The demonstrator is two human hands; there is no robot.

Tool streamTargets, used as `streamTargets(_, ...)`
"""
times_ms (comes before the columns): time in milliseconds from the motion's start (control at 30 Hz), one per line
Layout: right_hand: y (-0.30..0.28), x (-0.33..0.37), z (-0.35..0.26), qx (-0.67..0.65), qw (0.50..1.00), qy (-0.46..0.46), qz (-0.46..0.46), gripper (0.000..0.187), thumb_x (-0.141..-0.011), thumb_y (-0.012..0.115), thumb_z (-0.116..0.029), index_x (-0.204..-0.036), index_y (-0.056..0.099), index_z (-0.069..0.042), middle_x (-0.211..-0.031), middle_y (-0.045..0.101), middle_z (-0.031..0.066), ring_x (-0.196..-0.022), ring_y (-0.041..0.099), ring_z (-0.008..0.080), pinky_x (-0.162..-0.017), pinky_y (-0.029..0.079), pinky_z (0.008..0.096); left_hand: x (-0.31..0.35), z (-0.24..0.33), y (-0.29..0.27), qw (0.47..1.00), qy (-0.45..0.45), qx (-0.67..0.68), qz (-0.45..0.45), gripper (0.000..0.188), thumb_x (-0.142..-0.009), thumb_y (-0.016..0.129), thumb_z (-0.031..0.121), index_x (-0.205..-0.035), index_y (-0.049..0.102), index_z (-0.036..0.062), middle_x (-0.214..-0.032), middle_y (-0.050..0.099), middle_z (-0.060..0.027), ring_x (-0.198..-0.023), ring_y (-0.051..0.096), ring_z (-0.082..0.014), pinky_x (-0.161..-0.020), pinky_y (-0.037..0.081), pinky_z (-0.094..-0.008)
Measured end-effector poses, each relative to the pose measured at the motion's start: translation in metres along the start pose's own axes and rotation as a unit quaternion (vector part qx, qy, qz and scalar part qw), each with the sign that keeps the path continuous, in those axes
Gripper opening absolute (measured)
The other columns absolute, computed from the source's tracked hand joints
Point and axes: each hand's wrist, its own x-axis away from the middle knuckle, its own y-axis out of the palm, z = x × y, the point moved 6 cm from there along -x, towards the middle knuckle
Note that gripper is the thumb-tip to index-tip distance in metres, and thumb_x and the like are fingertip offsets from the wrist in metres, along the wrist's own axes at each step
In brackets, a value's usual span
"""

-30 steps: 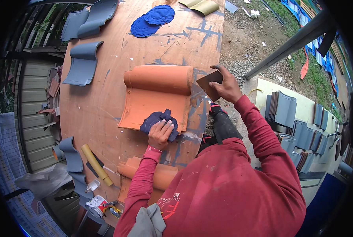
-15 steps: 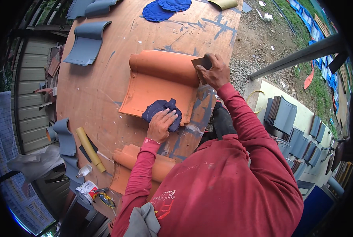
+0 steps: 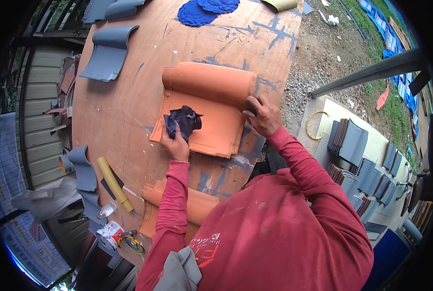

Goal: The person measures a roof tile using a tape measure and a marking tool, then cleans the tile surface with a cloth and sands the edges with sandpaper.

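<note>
Tile (image 3: 219,123) lies on table (image 3: 114,116), rolled side far. Probably stiff, heavyish, brittle; best held by left and right edges. Left hand (image 3: 176,144) pinches rag (image 3: 187,118), likely soft, light. Right hand (image 3: 265,117) curled at tile's right edge; can't tell if holding anything.
</note>
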Motion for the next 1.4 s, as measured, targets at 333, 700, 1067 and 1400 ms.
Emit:
streamTargets(333, -0.046, 0.079, 0.066, -0.379, 0.851, 0.354, 0.081, 0.034, -0.085, 0.084, -0.005, -0.114, 0.068, 0.001, -0.103, 0.074, 0.0065, -0.089, 0.069, 0.0128, -0.082, 0.057, 0.0298, -0.113, 0.027, 0.172, 0.895, 0.293, -0.321, -0.097, 0.038, -0.090, 0.071, 0.025, -0.126, 0.072, 0.0106, -0.136, 0.069, -0.0087, -0.133, 0.056, -0.0323, -0.120, 0.033, -0.0523)
streamTargets(700, -0.067, 0.113, 0.122, -0.401, 0.827, 0.344, 0.190, 0.033, -0.098, 0.071, -0.010, -0.127, 0.063, 0.003, -0.116, 0.071, 0.0097, -0.106, 0.066, 0.0158, -0.096, 0.052, 0.0320, 0.125, 0.046, 0.227, 0.979, -0.078, 0.082, -0.168, 0.032, -0.101, 0.065, 0.020, -0.126, 0.066, -0.0005, -0.113, 0.074, -0.0211, -0.106, 0.073, -0.0336, -0.092, 0.056, -0.0404)
streamTargets(1067, -0.137, 0.099, 0.064, -0.593, 0.727, 0.259, 0.231, 0.029, -0.107, 0.058, -0.012, -0.133, 0.059, 0.002, -0.124, 0.070, 0.0114, -0.109, 0.068, 0.0193, -0.097, 0.055, 0.0323, 0.160, 0.113, 0.149, 0.858, 0.136, 0.067, -0.491, 0.047, -0.088, 0.062, -0.001, -0.136, 0.064, 0.0021, -0.126, 0.070, -0.0232, -0.120, 0.066, -0.0398, -0.104, 0.051, -0.0443)
streamTargets(1400, -0.154, 0.134, 0.108, -0.498, 0.803, 0.253, 0.210, 0.031, -0.108, 0.060, -0.019, -0.131, 0.064, 0.001, -0.121, 0.071, 0.0074, -0.106, 0.066, 0.0146, -0.096, 0.051, 0.0305, -0.124, 0.002, 0.038, 0.883, 0.358, -0.243, -0.180, 0.066, -0.081, 0.057, -0.009, -0.146, 0.055, 0.0076, -0.143, 0.060, -0.0194, -0.135, 0.053, -0.0407, -0.114, 0.043, -0.0483)
